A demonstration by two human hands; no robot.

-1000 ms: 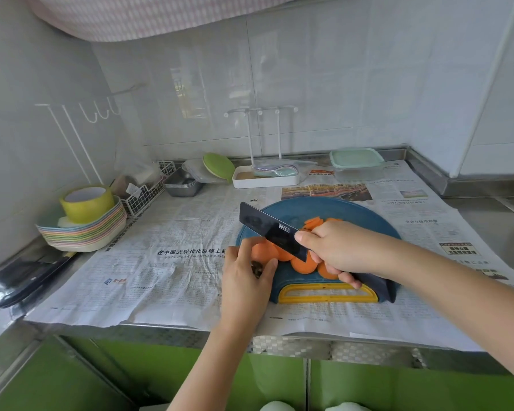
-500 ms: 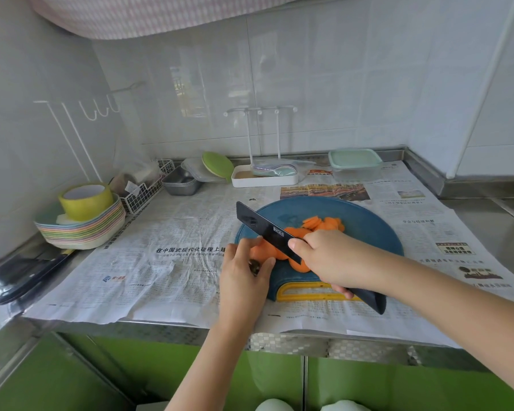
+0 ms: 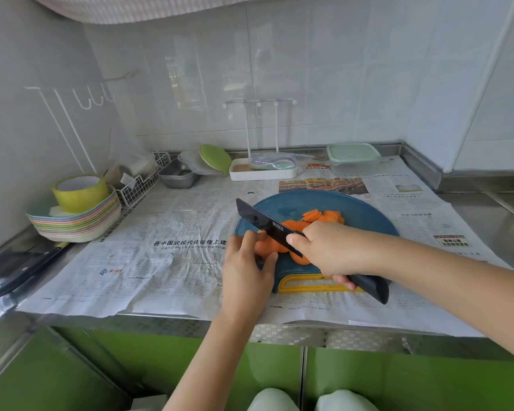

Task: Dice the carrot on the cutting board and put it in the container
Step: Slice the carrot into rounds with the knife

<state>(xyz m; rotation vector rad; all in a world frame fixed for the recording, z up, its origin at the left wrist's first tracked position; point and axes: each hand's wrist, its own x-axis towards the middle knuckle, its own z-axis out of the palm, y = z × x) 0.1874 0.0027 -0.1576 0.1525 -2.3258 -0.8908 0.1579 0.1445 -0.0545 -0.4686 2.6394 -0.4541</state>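
Observation:
A round blue cutting board (image 3: 362,212) with a yellow handle lies on newspaper. Orange carrot slices (image 3: 318,216) are heaped near its middle, and the uncut carrot piece (image 3: 267,247) lies at its left edge. My left hand (image 3: 245,265) presses on that piece, fingers curled over it. My right hand (image 3: 330,250) grips a black knife (image 3: 264,222); its blade slants up and left over the carrot, and the handle end sticks out toward the counter's front edge. A clear container with a pale green lid (image 3: 352,157) stands at the back right.
Stacked pastel plates with a yellow-green tape roll (image 3: 77,209) sit at the left. A wire basket (image 3: 140,182), metal tray (image 3: 178,175), green lid (image 3: 215,158) and white rack tray (image 3: 263,172) line the back wall. Dark utensils (image 3: 21,271) lie far left.
The knife and my right hand have drawn back toward me and lowered, so the handle end now overhangs the board's yellow handle. More slices show behind the blade. My left hand stayed put.

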